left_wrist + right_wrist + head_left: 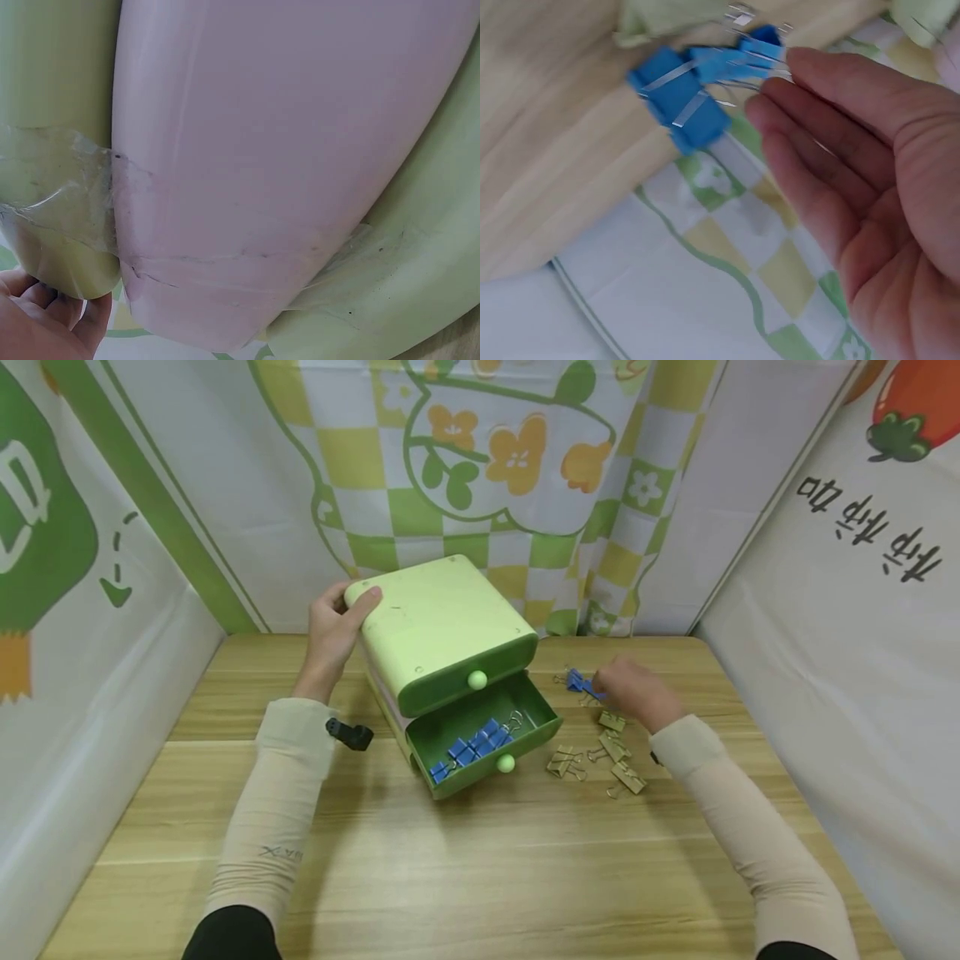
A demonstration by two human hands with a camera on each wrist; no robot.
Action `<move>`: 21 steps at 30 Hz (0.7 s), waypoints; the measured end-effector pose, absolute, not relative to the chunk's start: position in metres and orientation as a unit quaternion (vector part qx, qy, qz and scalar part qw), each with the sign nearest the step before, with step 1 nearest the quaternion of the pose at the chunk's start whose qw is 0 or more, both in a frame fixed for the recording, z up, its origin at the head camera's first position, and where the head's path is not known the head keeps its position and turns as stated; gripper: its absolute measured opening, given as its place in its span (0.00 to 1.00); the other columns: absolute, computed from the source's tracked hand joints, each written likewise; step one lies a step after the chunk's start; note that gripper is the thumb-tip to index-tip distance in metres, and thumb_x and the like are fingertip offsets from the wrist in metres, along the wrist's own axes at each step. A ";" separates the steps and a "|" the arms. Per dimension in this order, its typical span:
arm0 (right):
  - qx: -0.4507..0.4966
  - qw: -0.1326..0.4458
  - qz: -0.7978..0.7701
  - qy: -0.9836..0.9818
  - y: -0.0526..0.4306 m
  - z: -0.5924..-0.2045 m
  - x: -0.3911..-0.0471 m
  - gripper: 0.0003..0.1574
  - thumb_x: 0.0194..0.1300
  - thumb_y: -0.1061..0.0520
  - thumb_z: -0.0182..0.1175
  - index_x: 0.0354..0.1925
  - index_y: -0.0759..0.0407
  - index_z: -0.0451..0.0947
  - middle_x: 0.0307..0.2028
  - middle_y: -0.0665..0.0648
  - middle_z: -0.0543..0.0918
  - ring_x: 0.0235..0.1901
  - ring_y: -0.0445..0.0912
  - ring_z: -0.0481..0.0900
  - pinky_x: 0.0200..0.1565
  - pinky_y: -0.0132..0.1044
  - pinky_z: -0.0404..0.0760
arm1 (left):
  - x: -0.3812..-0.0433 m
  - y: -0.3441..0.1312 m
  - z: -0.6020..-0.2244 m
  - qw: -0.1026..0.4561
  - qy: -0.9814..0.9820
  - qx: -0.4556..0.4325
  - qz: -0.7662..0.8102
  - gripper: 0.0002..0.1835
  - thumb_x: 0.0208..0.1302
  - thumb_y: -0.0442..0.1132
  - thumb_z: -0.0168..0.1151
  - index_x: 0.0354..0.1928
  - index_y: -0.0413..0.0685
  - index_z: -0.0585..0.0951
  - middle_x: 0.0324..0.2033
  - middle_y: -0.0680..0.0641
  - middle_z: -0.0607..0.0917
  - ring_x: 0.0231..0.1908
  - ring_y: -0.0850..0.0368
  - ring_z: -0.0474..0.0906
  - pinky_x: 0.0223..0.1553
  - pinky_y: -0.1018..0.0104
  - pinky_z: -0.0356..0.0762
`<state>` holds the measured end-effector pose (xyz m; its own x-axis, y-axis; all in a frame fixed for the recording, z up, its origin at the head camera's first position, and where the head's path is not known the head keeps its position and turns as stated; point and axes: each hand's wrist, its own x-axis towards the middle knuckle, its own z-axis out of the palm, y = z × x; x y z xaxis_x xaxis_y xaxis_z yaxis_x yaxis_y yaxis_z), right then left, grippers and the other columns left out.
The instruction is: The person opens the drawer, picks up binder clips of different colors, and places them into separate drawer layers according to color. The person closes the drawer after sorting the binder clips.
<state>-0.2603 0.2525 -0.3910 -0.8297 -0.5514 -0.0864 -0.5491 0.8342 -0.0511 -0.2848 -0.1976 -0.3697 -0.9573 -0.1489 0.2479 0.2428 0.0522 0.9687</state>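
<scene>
A small green desk drawer box (pixel 450 618) stands mid-table, its lower drawer (pixel 534 737) pulled out with several blue binder clips (pixel 480 742) inside. My left hand (pixel 335 631) grips the box's back left corner, thumb on top; its curled fingers (pixel 88 322) show at the box's edge in the left wrist view. To the right of the box, my right hand (pixel 641 692) pinches at the wire handles of a blue binder clip (pixel 754 56). Another blue binder clip (pixel 679 97) sits right beside it.
Several olive-gold binder clips (pixel 615 747) lie on the wooden table (pixel 480 877) nearer me, one clip (pixel 564 762) close to the open drawer. A checked curtain (pixel 517 527) hangs behind the table, with white printed panels (pixel 847 677) at the sides.
</scene>
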 end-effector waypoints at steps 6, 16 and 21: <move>-0.281 0.026 0.049 0.958 0.252 -0.411 -0.265 0.06 0.62 0.64 0.74 0.29 0.64 0.87 0.28 0.61 0.89 0.27 0.52 0.86 0.32 0.43 0.88 | -0.286 -0.198 -0.370 0.147 -0.709 -0.033 -0.689 0.27 0.68 0.53 0.72 0.61 0.43 0.82 0.44 0.55 0.84 0.42 0.62 0.80 0.41 0.76 0.81; -0.246 -0.001 0.126 0.961 0.260 -0.429 -0.278 0.20 0.60 0.49 0.79 0.25 0.61 0.82 0.26 0.60 0.88 0.23 0.50 0.83 0.29 0.44 0.88 | -0.285 -0.198 -0.370 0.151 -0.711 -0.032 -0.686 0.28 0.68 0.53 0.72 0.62 0.43 0.82 0.44 0.55 0.84 0.42 0.62 0.80 0.42 0.76 0.80; -0.222 0.009 0.108 0.969 0.273 -0.430 -0.284 0.23 0.58 0.47 0.80 0.22 0.57 0.79 0.26 0.56 0.86 0.26 0.50 0.82 0.31 0.47 0.87 | -0.284 -0.198 -0.369 0.150 -0.715 -0.029 -0.682 0.28 0.68 0.53 0.72 0.61 0.43 0.82 0.44 0.55 0.84 0.42 0.61 0.79 0.41 0.76 0.80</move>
<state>-0.2840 0.2734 -0.4301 -0.9011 -0.4284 -0.0661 -0.4325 0.8780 0.2049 -0.2837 -0.1980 -0.3691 -0.9534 -0.1629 0.2541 0.2459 0.0685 0.9669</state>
